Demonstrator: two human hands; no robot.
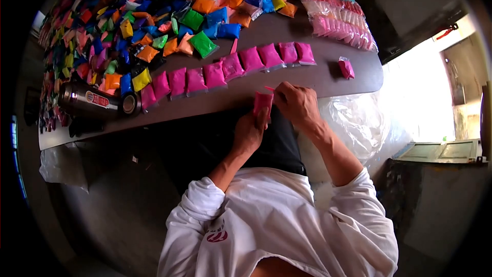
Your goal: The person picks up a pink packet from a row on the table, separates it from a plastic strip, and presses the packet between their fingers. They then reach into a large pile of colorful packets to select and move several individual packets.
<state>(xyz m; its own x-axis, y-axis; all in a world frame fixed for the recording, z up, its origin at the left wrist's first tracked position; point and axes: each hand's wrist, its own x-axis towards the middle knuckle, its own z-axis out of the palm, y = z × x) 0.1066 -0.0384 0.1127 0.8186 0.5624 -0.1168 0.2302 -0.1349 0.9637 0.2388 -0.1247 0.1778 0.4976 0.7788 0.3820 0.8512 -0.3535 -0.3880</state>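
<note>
My left hand is closed around a small pink packet, held upright just off the table's front edge. My right hand is closed beside it, with a thin pink strip poking out from its fingertips over the packet's top. Behind both hands, a curved row of pink packets lies on the table, their clear edges showing. A single pink packet rests apart, to the right. Near the row's middle, a slim pink stick points away from me.
A large heap of multicoloured packets covers the table's left and back. Stacked rows of filled clear bags stand at the back right. A steel flask lies at the left edge of the table. Clear plastic sheeting hangs below, right.
</note>
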